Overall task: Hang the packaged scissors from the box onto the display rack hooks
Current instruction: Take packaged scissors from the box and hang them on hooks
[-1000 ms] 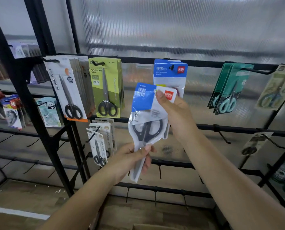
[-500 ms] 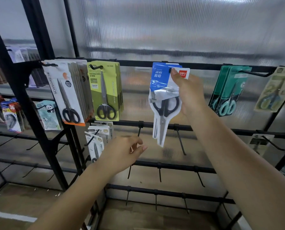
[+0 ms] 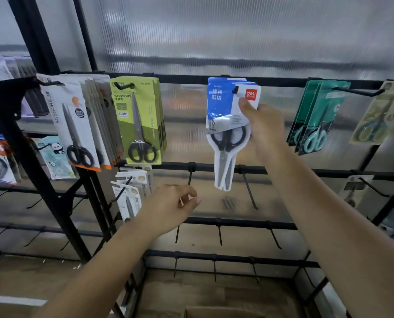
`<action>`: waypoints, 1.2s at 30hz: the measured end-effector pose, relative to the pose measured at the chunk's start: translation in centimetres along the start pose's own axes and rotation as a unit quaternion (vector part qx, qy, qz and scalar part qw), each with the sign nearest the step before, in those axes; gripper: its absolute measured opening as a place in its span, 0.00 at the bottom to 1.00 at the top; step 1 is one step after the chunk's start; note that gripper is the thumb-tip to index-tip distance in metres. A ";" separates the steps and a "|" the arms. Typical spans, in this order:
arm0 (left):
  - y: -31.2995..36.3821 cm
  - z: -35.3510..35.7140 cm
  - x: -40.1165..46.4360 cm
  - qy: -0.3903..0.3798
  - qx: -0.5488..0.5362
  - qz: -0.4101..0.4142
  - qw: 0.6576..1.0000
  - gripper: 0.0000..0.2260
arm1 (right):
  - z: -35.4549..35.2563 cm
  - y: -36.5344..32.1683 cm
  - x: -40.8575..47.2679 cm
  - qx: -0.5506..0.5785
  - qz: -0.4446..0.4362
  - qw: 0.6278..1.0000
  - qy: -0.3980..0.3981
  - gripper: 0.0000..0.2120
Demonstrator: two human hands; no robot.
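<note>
A blue-and-white scissors pack (image 3: 226, 125) with black handles hangs on a hook (image 3: 235, 89) of the top rail, in front of a few like packs. My right hand (image 3: 262, 127) pinches its card just below the hook, thumb on the front. My left hand (image 3: 170, 210) floats lower left of the pack with fingers loosely curled, holding nothing. The cardboard box (image 3: 216, 312) shows only as an edge at the bottom of the view.
Black rack rails (image 3: 290, 173) carry several bare hooks below the pack. To the left hang green scissors packs (image 3: 138, 120) and white ones (image 3: 74, 125); teal packs (image 3: 317, 118) hang to the right. A black upright post (image 3: 42, 171) stands at left.
My right hand lifted the pack from chest height up to the top rail and slid it onto the hook. My left hand let go of the pack's lower end and dropped away.
</note>
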State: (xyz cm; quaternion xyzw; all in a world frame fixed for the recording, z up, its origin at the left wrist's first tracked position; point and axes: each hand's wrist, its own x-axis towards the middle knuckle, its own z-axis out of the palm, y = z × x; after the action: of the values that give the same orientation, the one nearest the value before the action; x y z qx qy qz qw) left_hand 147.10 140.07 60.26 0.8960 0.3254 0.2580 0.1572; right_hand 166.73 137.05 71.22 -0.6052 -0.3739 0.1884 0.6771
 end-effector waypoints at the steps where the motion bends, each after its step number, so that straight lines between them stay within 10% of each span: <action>1: -0.3 0.2 0.0 -0.007 -0.004 0.000 1.000 0.10 | -0.3 0.7 -0.4 -0.028 -0.005 1.000 0.001 0.07; 18: -5.5 13.2 -4.2 -0.174 -0.036 -0.098 0.979 0.08 | -9.9 23.5 -14.3 -0.166 0.238 0.956 0.035 0.08; 22: -5.5 18.4 -7.8 -0.193 -0.060 -0.149 0.968 0.24 | -13.1 29.6 -17.5 -0.180 0.314 0.932 -0.006 0.09; 36: -15.6 52.6 -24.8 -0.323 -0.066 -0.342 0.880 0.10 | -15.0 64.0 -35.0 -0.026 0.613 0.789 0.036 0.10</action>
State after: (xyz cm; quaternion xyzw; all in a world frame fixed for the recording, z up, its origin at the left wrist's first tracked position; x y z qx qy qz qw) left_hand 152.76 129.16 1.34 0.7501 0.5252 -0.0946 0.3907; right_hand 167.68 114.63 0.16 -0.7308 0.0958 0.5321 0.4167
